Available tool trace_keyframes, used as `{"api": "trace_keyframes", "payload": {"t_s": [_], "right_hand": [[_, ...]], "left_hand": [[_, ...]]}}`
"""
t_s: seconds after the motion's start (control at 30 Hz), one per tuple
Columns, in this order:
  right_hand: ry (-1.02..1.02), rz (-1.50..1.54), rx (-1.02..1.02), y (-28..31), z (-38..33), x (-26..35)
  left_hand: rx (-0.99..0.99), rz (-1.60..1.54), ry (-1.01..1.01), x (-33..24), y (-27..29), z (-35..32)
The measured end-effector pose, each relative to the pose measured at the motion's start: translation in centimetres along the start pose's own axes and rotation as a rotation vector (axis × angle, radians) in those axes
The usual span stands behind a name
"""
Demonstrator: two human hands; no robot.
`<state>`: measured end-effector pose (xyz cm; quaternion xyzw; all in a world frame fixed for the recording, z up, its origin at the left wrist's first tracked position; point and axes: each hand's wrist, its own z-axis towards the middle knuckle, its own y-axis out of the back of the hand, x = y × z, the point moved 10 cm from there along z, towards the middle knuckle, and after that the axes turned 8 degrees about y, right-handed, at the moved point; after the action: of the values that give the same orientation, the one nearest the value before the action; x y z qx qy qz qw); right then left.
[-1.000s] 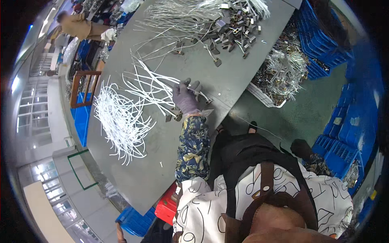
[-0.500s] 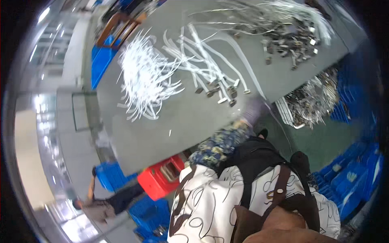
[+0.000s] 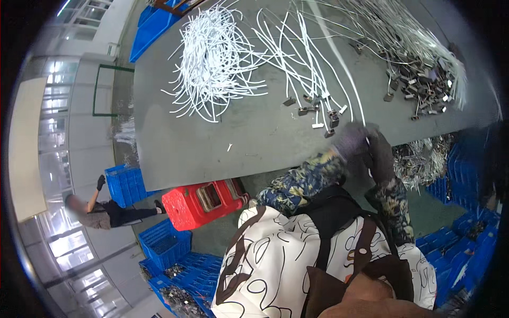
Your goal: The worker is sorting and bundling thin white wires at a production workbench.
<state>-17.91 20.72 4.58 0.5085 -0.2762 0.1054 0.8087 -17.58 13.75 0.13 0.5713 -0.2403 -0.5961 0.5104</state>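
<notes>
Under the table's near edge, toward its right end, a heap of silvery cables [image 3: 424, 159] shows; the walls of whatever holds it are mostly hidden. Blue plastic crates [image 3: 180, 302] at the lower left carry small dark and greyish pieces, too small to make out, and a blue lattice basket [image 3: 165, 241] stands just above them. A red plastic box-like piece [image 3: 183, 209] with a rectangular opening sits just off the near edge, toward the near left corner.

The table [image 3: 191, 153] has a smooth, dull grey top. Near its left edge lies a tangled pile of white cables [image 3: 214, 63], thin and curving, ends fanned out. Right of it is a looser bunch of white cables [image 3: 307, 63], its blocky dark and white connectors [image 3: 328, 119] pointing to the near edge. Farther right, thin silvery strands spread above a cluster of small grey connectors [image 3: 424, 87].

The gloved left hand [image 3: 351, 142] and gloved right hand [image 3: 380, 159] are together at the near edge — blurred, so whether the fingers are closed cannot be told. One long white cable [image 3: 347, 69] runs across the tabletop down to them.
</notes>
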Motion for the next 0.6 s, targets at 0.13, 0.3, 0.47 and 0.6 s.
{"api": "trace_keyframes", "payload": {"t_s": [0.13, 0.3, 0.47, 0.6], "right_hand": [[-0.730, 0.843, -0.029, -2.5, 3.7, -2.7], [-0.560, -0.289, -0.077, 2.9, 7.0, -10.5], [-0.234, -0.493, 0.056, 0.3, 7.7, -12.7], [0.051, -0.037, -0.061, -0.4, 4.3, -12.8]], "left_hand": [[-0.101, -0.080, 0.160, 11.9, 8.9, 1.7], [-0.139, 0.035, 0.856, 31.5, 11.5, -7.0], [-0.040, 0.169, 1.089, 31.8, 11.2, -9.5], [-0.252, 0.143, 1.239, 34.2, 13.1, -13.9]]}}
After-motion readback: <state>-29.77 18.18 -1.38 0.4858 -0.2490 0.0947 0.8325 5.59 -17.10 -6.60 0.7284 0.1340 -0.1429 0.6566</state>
